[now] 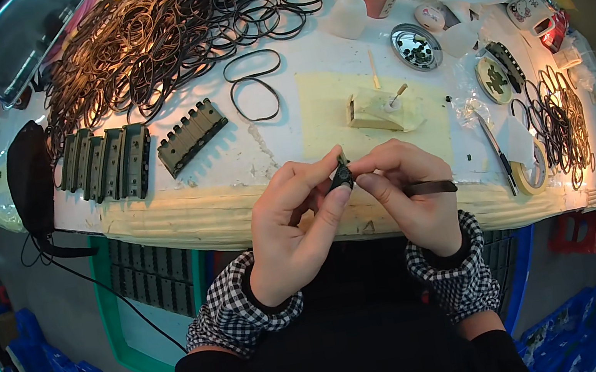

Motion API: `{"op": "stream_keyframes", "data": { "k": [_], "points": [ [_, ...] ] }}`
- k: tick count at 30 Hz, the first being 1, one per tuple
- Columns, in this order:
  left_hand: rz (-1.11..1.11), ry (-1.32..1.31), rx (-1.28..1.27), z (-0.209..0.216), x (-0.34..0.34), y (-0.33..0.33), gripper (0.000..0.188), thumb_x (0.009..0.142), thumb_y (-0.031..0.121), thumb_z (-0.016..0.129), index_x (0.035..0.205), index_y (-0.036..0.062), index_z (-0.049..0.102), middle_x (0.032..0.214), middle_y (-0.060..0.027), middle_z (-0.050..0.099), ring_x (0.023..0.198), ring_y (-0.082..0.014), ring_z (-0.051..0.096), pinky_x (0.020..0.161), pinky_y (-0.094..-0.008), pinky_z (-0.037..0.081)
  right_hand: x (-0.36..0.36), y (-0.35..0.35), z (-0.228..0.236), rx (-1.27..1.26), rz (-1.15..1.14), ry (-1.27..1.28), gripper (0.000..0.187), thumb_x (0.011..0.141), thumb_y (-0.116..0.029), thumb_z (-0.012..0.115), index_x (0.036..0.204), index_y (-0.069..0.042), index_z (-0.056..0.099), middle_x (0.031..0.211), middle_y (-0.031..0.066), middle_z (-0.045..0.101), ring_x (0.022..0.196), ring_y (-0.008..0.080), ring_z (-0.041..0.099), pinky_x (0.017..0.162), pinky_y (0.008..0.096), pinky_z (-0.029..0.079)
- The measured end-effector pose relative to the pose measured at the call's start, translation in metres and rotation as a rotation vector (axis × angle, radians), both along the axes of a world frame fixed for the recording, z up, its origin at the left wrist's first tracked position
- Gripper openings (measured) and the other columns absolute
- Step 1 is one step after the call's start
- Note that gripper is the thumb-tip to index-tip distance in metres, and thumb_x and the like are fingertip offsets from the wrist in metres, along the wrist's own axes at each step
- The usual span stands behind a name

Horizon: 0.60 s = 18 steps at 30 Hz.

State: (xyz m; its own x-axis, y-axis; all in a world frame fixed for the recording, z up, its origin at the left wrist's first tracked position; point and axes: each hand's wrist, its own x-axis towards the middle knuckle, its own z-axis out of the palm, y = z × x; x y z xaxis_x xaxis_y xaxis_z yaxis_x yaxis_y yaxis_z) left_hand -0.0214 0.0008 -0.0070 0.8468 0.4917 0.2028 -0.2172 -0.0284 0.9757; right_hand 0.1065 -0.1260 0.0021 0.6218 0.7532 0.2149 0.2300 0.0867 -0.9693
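Observation:
My left hand (295, 229) is closed, with a small dark green part (342, 176) pinched between thumb and forefinger. Close against it, the thumb and forefinger of my right hand (416, 194) meet at the part's right side. A dark, flat strip (431, 187) sticks out from the right hand's palm side; I cannot make out what it is. Beyond the hands stands a small cream block (374, 115) with clear film and a short stick on it. Left of the hands lies a ridged olive-green rail piece (193, 136), with several similar rail pieces (106, 163) beside it.
A heap of dark rubber rings (143, 43) covers the far left. At right are a metal dish (416, 46) of small dark bits, a pen-like tool (497, 153), a tape roll (531, 168) and more rings (553, 122). A green crate (112, 317) sits below the padded table edge (187, 225).

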Motion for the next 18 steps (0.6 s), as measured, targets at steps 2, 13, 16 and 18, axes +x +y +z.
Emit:
{"op": "stream_keyframes", "data": {
  "k": [2, 13, 16, 18],
  "points": [
    [-0.015, 0.006, 0.028, 0.001, -0.001, 0.000, 0.039, 0.090, -0.002, 0.063, 0.129, 0.0009, 0.060, 0.092, -0.0029, 0.053, 0.074, -0.0052, 0.049, 0.066, -0.0182, 0.043, 0.003, -0.001, 0.001, -0.007, 0.031, 0.009, 0.014, 0.083, 0.003, 0.069, 0.096, -0.003, 0.072, 0.084, 0.0008, 0.064, 0.053, 0.0014, 0.040, 0.048, 0.0186, 0.030],
    [-0.018, 0.026, 0.226, 0.013, -0.004, -0.001, 0.041, 0.087, -0.001, 0.066, 0.128, -0.0011, 0.060, 0.092, -0.0056, 0.054, 0.072, -0.0087, 0.051, 0.064, -0.0209, 0.044, 0.009, -0.004, 0.010, -0.004, 0.085, 0.022, 0.014, 0.081, 0.003, 0.071, 0.093, -0.004, 0.072, 0.084, -0.0006, 0.064, 0.058, 0.0015, 0.041, 0.050, 0.0191, 0.030],
    [-0.018, 0.029, 0.421, 0.020, -0.005, -0.001, 0.048, 0.085, -0.001, 0.067, 0.132, -0.0014, 0.057, 0.092, -0.0047, 0.052, 0.077, -0.0102, 0.048, 0.069, -0.0216, 0.042, 0.008, -0.006, 0.011, -0.005, 0.082, 0.006, 0.014, 0.081, 0.003, 0.072, 0.093, -0.004, 0.072, 0.083, -0.0007, 0.064, 0.059, 0.0015, 0.041, 0.050, 0.0193, 0.030],
    [0.016, 0.036, 0.465, 0.019, -0.005, -0.004, 0.050, 0.082, -0.001, 0.069, 0.131, -0.0009, 0.058, 0.089, -0.0048, 0.053, 0.076, -0.0106, 0.049, 0.068, -0.0217, 0.042, 0.008, -0.006, 0.013, -0.016, 0.083, -0.030, 0.014, 0.080, 0.003, 0.072, 0.092, -0.005, 0.072, 0.083, -0.0011, 0.064, 0.059, 0.0015, 0.040, 0.050, 0.0194, 0.030]
  ]
}}
